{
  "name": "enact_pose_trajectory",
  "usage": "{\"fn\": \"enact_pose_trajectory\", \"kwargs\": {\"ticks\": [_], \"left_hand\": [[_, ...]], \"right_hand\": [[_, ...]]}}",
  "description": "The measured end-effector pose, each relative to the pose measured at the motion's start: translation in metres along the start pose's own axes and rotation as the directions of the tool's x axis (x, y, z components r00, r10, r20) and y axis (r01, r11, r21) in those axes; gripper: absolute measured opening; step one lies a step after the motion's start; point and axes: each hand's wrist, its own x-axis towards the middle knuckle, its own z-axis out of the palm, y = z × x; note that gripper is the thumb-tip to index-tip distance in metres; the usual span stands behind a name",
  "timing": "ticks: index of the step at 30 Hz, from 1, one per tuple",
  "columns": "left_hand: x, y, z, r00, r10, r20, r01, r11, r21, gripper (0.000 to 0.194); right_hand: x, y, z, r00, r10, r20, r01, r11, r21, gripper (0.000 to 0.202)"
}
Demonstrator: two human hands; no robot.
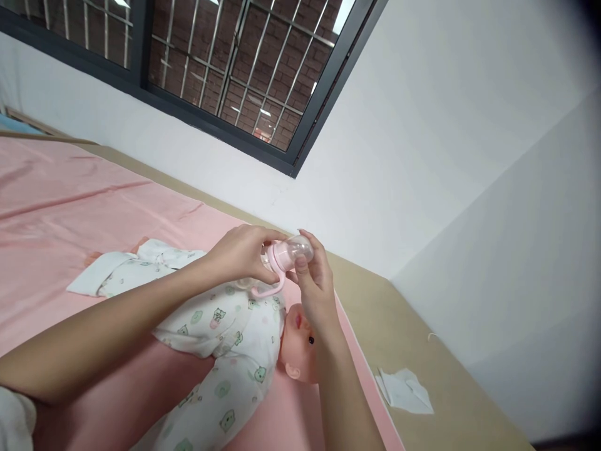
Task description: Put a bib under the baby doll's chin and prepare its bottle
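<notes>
A baby bottle point(280, 257) with a pink collar, a pink handle and a clear domed cap is held up between both hands. My left hand point(244, 254) is closed round the body of the bottle, which it mostly hides. On the clear cap point(301, 246), the thumb and fingers of my right hand point(315, 279) are closed. Beneath them a baby doll point(225, 332) in white clothes with green bear prints lies on its back. The doll's head point(298, 344) is partly hidden behind my right wrist.
Pink sheeting point(66, 207) with creases covers the surface under the doll. Beyond its edge is a tan board point(366, 294), with a folded white cloth point(406, 391) on it. A white wall and a barred window point(235, 62) stand behind.
</notes>
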Motion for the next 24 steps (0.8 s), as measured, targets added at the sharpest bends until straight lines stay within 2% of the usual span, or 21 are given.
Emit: {"fn": "enact_pose_trajectory", "kwargs": {"ticks": [13,16,21,24], "left_hand": [[-0.001,-0.001,-0.003,1.0,-0.01,0.012,0.009,0.999,0.033,0.052],[-0.001,-0.001,-0.001,1.0,0.021,0.024,-0.021,1.0,0.02,0.052],[-0.002,0.003,0.005,0.993,0.112,0.028,-0.111,0.993,-0.04,0.059],[-0.004,0.004,0.009,0.995,0.099,0.032,-0.098,0.995,-0.031,0.07]], "right_hand": [[-0.002,0.001,0.003,1.0,-0.009,-0.012,0.009,1.0,0.003,0.045],[-0.001,-0.001,0.0,1.0,-0.002,-0.002,0.002,1.0,-0.011,0.045],[0.001,-0.008,-0.014,0.999,0.006,0.046,-0.004,0.999,-0.034,0.047],[0.002,-0.009,-0.022,1.0,-0.002,-0.013,0.002,0.999,-0.042,0.048]]}}
